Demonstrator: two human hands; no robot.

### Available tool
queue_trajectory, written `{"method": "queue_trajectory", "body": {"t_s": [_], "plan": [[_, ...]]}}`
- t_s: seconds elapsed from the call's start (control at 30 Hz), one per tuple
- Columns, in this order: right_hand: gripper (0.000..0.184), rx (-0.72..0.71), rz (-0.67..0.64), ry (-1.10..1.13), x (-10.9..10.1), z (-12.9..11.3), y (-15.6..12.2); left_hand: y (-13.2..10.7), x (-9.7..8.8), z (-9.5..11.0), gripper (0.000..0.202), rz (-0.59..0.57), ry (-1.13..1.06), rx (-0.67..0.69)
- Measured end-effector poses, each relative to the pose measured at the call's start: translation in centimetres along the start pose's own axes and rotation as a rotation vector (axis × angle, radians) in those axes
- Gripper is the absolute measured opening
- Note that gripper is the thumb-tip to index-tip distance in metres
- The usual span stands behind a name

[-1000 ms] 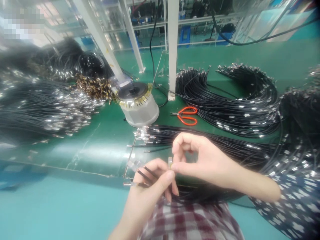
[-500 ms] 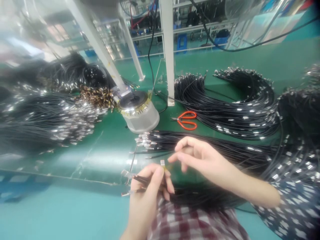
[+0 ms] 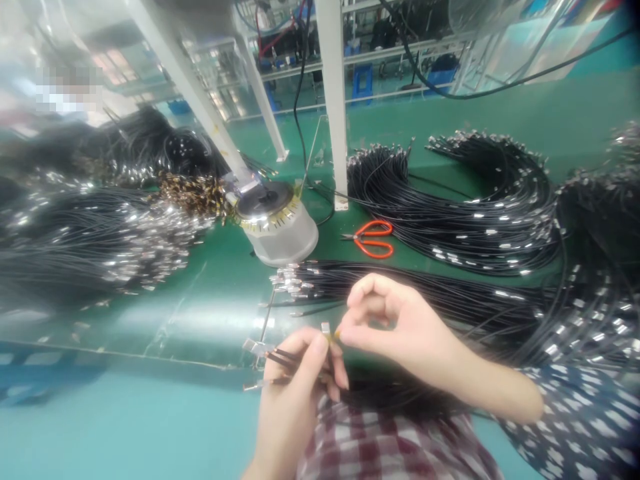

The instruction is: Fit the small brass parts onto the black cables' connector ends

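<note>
- On our side of the octagonal-looking white plastic dispenser (image 3: 284,235), our left hand (image 3: 296,373) is pinching a shiny metal connector (image 3: 326,329), slim black cables (image 3: 281,360) lying between its fingers
- Our right hand (image 3: 387,317) is pinching narrowly on a glossy amber strip (image 3: 337,335) beside the connector
- We should probably be laying the strip flat and taut
- Right of the dispenser, orange-looped scissors (image 3: 358,237) are resting

Bright, glare on green tabletop (image 3: 220,317), left side blurred
</note>
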State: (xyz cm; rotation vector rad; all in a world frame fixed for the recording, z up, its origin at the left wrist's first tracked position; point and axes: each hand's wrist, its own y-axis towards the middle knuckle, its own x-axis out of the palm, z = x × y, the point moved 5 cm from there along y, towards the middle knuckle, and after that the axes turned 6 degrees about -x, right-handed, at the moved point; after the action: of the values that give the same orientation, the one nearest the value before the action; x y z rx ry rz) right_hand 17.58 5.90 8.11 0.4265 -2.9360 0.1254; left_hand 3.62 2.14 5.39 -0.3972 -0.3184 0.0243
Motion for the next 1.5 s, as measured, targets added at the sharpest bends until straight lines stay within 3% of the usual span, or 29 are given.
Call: {"method": "queue_trajectory", "body": {"t_s": [0.2,0.47,0.8,1.07,1.5], "plan": [[0.029,0.001,0.006,-0.003,-0.2,0.3,0.2,0.5,-0.5,-0.4,0.020,-0.061,-0.057,-0.074],[0.030,-0.005,0.116,0.046,0.1,0.7,0.3,0.5,-0.6,-0.9,0.017,-0.024,-0.106,-0.128],[0.034,-0.039,0.056,0.148,0.9,1.5,0.6,0.6,-0.5,-2.0,0.020,-0.031,-0.195,-0.146],[0.040,0.036,0.007,0.305,1.4,1.9,0.7,0.5,-0.3,-2.2,0.020,-0.046,-0.240,-0.174],[0.037,0.013,0.059,0.229,0.8,2.6,0.6,0.0,0.0,-1.7,0.020,-0.023,-0.199,-0.181]]}}
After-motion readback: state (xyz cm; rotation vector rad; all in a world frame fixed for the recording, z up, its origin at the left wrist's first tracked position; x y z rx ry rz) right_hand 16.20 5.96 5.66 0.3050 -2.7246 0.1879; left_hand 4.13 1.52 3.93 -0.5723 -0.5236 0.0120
